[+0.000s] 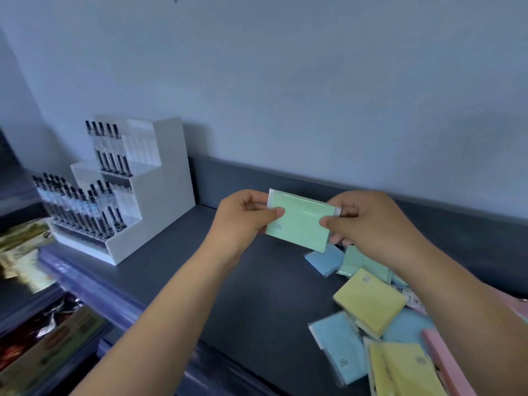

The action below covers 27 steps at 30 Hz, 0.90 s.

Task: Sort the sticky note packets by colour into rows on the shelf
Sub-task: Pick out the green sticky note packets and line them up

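One green packet [300,221] — print [277,225] illegible

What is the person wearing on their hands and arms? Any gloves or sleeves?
No gloves and no sleeves in view. The left hand and right hand are bare, and so are the left forearm and right forearm, right down to the picture's bottom edge. I can see no watch, bracelet or ring.

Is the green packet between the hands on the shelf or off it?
Off it: left hand and right hand pinch the green packet by its ends, above the shelf.
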Tool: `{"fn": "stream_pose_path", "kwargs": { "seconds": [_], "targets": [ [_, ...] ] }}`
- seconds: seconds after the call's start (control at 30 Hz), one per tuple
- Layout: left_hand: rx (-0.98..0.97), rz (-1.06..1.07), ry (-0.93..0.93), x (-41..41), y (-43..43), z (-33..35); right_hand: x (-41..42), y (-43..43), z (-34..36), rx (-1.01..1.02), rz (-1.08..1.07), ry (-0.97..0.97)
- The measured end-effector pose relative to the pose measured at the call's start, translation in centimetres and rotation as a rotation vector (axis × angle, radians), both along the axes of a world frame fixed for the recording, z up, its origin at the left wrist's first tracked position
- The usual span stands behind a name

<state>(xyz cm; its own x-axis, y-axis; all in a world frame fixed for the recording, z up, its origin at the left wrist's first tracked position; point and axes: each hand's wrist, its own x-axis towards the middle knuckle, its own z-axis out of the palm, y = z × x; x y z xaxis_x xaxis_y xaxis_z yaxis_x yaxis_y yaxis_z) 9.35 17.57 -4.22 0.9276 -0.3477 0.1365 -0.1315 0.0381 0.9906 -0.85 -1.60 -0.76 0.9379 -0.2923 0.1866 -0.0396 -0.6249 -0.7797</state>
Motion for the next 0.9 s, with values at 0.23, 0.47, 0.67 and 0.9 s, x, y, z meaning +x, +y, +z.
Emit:
{"fn": "stream_pose_path", "kwargs": {
  "seconds": [0.23,0.47,0.67,0.9],
  "targets": [
    [-0.006,0.235,0.077,7.9,4.1,-3.1,9.4,4.8,-1.9,-0.094,0.000,-0.025],
    [0.113,0.336,0.012,17.5,5.3,-5.6,18.8,8.7,-5.1,-0.076,-0.146,-0.094],
    [0.283,0.349,-0.027,21.1,4.0,-7.3,22.3,10.5,-8.6,-0.203,-0.319,-0.139],
    [0.408,0.318,-0.073,22.3,4.1,-7.3,22.8,11.4,-8.8,-0.710,-0.359,-0.008]
  ]
}}
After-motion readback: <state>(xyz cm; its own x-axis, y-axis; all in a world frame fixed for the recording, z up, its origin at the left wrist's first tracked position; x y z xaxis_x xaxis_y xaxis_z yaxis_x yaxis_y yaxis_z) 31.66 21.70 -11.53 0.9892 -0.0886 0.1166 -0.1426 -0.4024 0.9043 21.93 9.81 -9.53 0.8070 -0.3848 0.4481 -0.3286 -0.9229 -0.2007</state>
